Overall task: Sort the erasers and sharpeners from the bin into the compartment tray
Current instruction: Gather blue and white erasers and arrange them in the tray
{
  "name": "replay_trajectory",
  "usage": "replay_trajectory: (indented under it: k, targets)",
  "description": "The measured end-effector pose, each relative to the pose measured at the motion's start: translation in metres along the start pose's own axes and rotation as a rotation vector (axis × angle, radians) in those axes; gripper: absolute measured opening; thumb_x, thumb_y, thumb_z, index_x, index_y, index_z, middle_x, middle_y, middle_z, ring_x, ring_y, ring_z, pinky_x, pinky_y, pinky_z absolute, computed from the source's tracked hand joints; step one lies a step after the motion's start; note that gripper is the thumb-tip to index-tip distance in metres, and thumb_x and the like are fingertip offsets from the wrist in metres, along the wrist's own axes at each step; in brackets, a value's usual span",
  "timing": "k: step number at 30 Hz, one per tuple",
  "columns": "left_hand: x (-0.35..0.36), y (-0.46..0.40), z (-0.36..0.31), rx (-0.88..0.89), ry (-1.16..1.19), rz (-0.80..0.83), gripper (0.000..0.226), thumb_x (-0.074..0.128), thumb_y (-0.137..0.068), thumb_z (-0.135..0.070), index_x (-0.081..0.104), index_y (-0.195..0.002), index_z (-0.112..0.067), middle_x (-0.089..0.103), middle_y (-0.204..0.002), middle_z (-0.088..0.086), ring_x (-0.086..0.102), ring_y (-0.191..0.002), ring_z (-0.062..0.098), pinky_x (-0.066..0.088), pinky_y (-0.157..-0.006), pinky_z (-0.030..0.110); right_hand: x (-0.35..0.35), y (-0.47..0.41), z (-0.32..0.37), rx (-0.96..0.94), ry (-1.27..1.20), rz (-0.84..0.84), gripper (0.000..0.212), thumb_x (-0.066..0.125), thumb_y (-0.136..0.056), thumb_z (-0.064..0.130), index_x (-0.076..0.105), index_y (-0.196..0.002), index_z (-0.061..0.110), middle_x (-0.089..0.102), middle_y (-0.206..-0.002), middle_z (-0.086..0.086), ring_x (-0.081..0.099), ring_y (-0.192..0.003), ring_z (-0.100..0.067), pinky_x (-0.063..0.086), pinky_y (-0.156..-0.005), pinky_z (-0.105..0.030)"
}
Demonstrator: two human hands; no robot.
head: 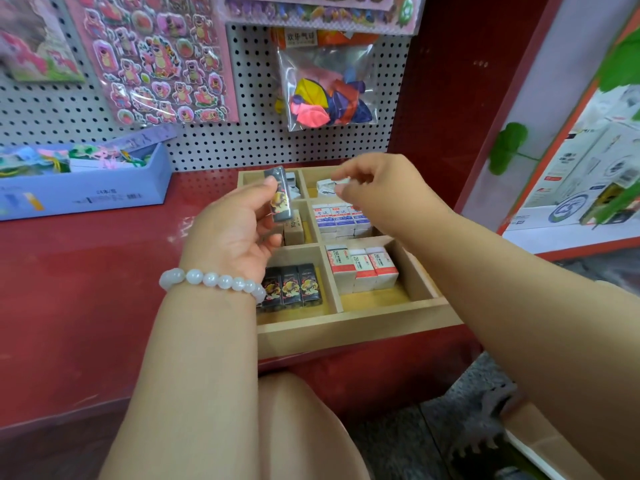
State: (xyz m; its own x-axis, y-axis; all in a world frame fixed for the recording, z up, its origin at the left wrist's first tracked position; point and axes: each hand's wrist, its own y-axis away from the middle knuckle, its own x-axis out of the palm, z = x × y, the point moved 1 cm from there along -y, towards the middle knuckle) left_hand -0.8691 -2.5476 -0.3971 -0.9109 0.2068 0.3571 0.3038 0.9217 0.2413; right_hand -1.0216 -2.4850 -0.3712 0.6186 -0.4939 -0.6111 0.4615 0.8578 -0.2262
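My left hand (239, 226), mid-frame, grips a black eraser (278, 195) between thumb and fingers, upright over the tray's (346, 332) middle-left cell. My right hand (374, 188), just right of it, hovers over the upper-right cell with curled fingertips at a small white item (327, 187); I cannot tell whether it pinches it or only touches it, nor whether that item is an eraser or a sharpener.

I judge the sorting well along: the cells already hold rows. The black eraser matches the three black ones (294, 284) in the lower-left cell, so the next move calls for lowering it there, beside that row and in line with them.

Writing: the white erasers (363, 266) in the lower-right cell read "2B" on red-and-white sleeves. The blue-and-white ones (341, 216) above them carry Chinese characters too small to make out. The black sleeves show a gold design, no legible text. The balloon bag (327, 84) on the pegboard at upper centre has a Chinese header. A blue box (86, 188) sits on the red table at left, its print unreadable. No bin is in view.
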Motion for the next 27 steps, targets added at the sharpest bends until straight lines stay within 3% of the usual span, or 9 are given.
replay_trajectory:
  k: [3,6,10,13,16,19,27]
  targets:
    - [0.0,0.0,0.001,0.028,-0.035,0.022,0.002,0.067,-0.083,-0.022,0.068,-0.082,-0.021,0.069,-0.07,-0.005,0.05,-0.048,0.006,0.036,-0.043,0.017,0.001,0.011,0.022,-0.159,-0.068,0.129,0.043,0.076,-0.078,0.023,0.062,-0.118,0.026,0.058,-0.093,0.014,0.054,-0.068,0.001,0.044,-0.053,-0.009]
    - [-0.001,-0.001,0.001,0.057,-0.049,0.001,0.003,0.072,-0.078,-0.02,0.071,-0.079,-0.018,0.067,-0.068,-0.004,0.051,-0.05,0.006,0.037,-0.042,0.016,0.009,0.015,0.032,-0.311,0.13,0.178,0.06,0.082,-0.069,0.027,0.058,-0.124,0.029,0.055,-0.107,0.018,0.055,-0.084,0.001,0.047,-0.071,-0.01]
    - [-0.004,0.002,-0.003,0.079,-0.113,0.013,0.006,0.07,-0.081,-0.021,0.069,-0.076,-0.017,0.065,-0.06,-0.006,0.051,-0.046,0.004,0.036,-0.042,0.018,0.014,0.017,0.034,-0.316,0.162,0.137,0.047,0.084,-0.065,0.032,0.067,-0.109,0.028,0.06,-0.088,0.016,0.054,-0.068,0.005,0.051,-0.078,-0.022]
    - [-0.02,0.002,-0.016,0.024,-0.142,-0.01,0.017,0.058,-0.089,-0.033,0.066,-0.086,-0.019,0.063,-0.07,-0.006,0.051,-0.053,0.004,0.035,-0.048,0.019,0.018,0.021,0.03,-0.225,0.043,0.189,0.039,0.086,-0.063,0.032,0.072,-0.099,0.026,0.068,-0.082,0.007,0.054,-0.061,0.002,0.053,-0.077,-0.025]
    - [-0.04,0.001,-0.028,-0.005,-0.073,-0.124,0.025,0.049,-0.091,-0.036,0.065,-0.084,-0.018,0.06,-0.073,-0.005,0.049,-0.057,0.007,0.034,-0.051,0.022,0.031,0.031,0.025,-0.157,-0.028,0.318,0.037,0.087,-0.063,0.028,0.073,-0.097,0.02,0.072,-0.082,0.002,0.062,-0.065,-0.004,0.056,-0.082,-0.029]
    - [-0.043,0.004,-0.028,-0.026,-0.041,-0.116,0.026,0.047,-0.091,-0.034,0.064,-0.082,-0.017,0.06,-0.074,-0.003,0.05,-0.059,0.009,0.035,-0.053,0.023,0.045,0.041,0.021,-0.155,0.026,0.396,0.04,0.087,-0.063,0.026,0.074,-0.099,0.015,0.073,-0.085,-0.001,0.07,-0.077,-0.014,0.056,-0.083,-0.034]
    - [-0.037,0.0,-0.022,-0.037,-0.032,-0.08,0.022,0.049,-0.088,-0.031,0.064,-0.081,-0.017,0.062,-0.071,-0.003,0.051,-0.056,0.008,0.037,-0.05,0.021,0.058,0.047,0.015,-0.292,0.247,0.42,0.038,0.085,-0.063,0.033,0.075,-0.095,0.016,0.07,-0.085,0.002,0.066,-0.078,-0.013,0.054,-0.076,-0.033]
